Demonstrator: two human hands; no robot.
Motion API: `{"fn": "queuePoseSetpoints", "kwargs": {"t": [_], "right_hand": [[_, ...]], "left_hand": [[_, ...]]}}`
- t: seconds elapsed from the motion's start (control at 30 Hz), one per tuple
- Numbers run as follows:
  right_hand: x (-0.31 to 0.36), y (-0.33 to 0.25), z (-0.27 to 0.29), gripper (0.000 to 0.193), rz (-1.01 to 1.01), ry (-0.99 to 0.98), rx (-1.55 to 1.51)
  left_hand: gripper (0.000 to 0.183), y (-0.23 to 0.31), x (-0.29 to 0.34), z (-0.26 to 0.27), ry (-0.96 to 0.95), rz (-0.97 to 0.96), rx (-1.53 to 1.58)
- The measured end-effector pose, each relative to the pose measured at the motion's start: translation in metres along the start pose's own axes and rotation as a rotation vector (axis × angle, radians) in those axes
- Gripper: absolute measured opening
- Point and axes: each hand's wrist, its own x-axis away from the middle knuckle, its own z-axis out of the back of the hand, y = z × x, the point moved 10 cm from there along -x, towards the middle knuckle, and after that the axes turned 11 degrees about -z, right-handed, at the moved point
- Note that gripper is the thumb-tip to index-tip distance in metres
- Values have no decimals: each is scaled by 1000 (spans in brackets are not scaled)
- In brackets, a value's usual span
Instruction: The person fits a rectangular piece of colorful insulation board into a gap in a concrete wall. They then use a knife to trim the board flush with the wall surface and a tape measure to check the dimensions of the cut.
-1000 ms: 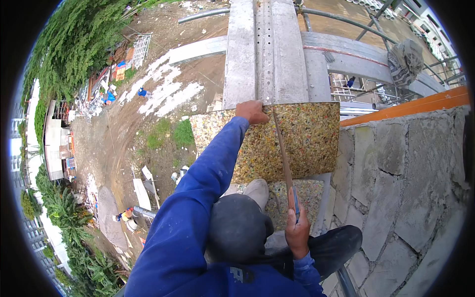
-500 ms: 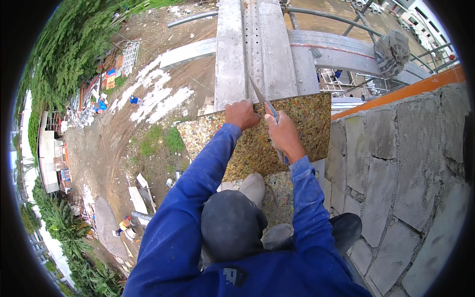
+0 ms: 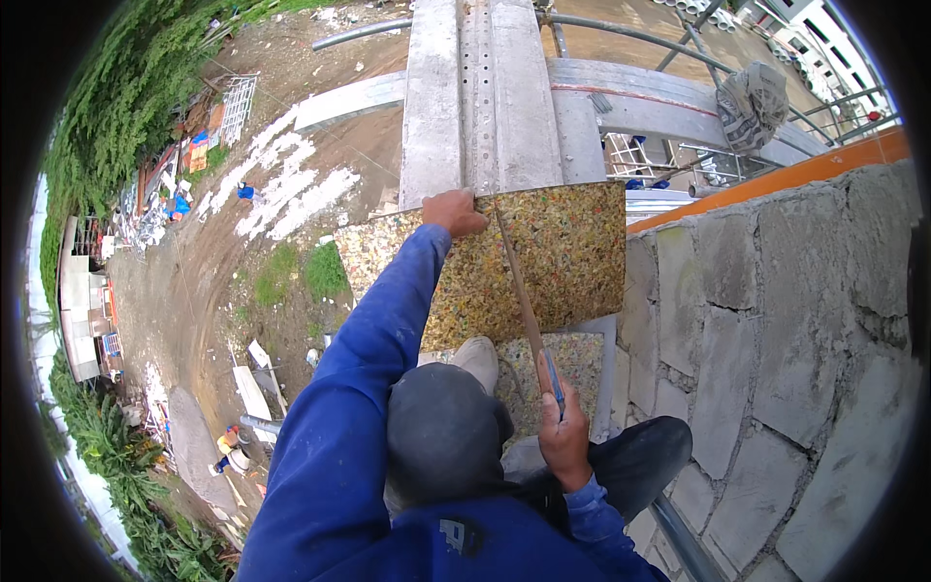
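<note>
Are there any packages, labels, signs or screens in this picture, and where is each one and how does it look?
Label: a small pale patch on the back of the blue jacket, bottom centre; too blurred to tell more.
Package: a grey bundled sack hanging on the scaffold rail, upper right.
Signs or screens: none seen.

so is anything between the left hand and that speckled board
No. The left hand already grips the top edge of the speckled board, and the right hand holds a saw across it.
</note>
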Motion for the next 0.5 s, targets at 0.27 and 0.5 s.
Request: {"fn": "queuePoseSetpoints", "kwargs": {"t": [0.27, 0.5], "right_hand": [[-151, -12, -86, 28, 83, 165, -76], [-163, -91, -52, 37, 7, -105, 55]], "left_hand": [[37, 7, 7, 5, 66, 7, -62], [52, -2, 10, 1, 15, -52, -13]]}}
